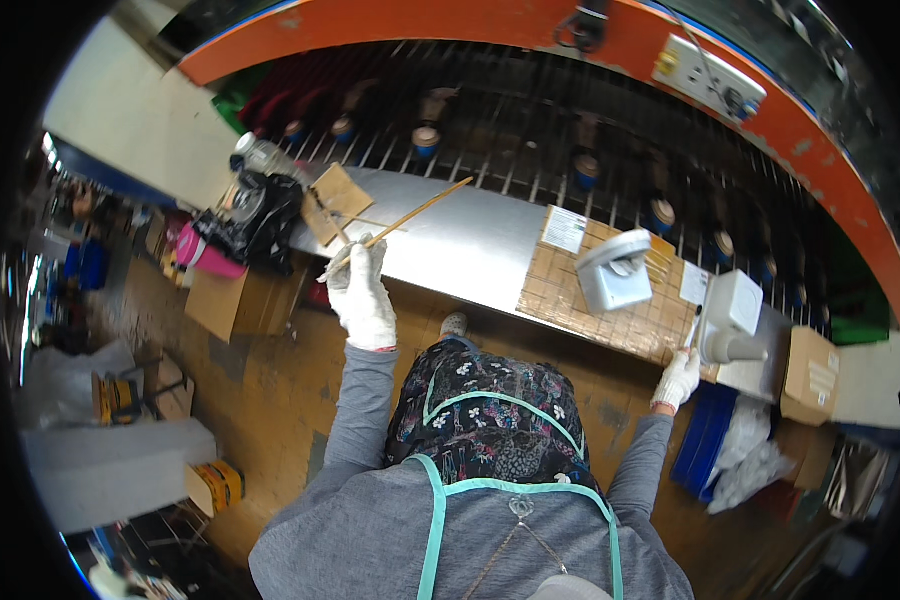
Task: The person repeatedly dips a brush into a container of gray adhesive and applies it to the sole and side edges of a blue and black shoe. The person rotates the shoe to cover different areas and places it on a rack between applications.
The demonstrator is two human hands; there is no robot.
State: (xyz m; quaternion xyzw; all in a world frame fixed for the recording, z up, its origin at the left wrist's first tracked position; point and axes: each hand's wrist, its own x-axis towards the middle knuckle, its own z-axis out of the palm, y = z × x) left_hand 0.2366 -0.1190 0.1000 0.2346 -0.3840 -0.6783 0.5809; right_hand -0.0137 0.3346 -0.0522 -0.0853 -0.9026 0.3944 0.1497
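While the gloved left hand [362, 295] grips a thin wooden stick [410, 217], the gloved right hand [678, 378] reaches to a grey tool [728, 318].

Left fingers wrap closed around the stick's lower end; the stick slants up and right over the steel table [470, 245], just beside a brown cardboard piece [338, 200]. Right hand sits at the table's near right edge, fingertips on a small dark part at the grey tool's base; cannot tell how tight that hold is. Second grey device [615, 272] stands on a flat gridded cardboard sheet [580, 300] between the hands. Black bag [260, 215] at the table's left end, cardboard box [810, 375] far right.
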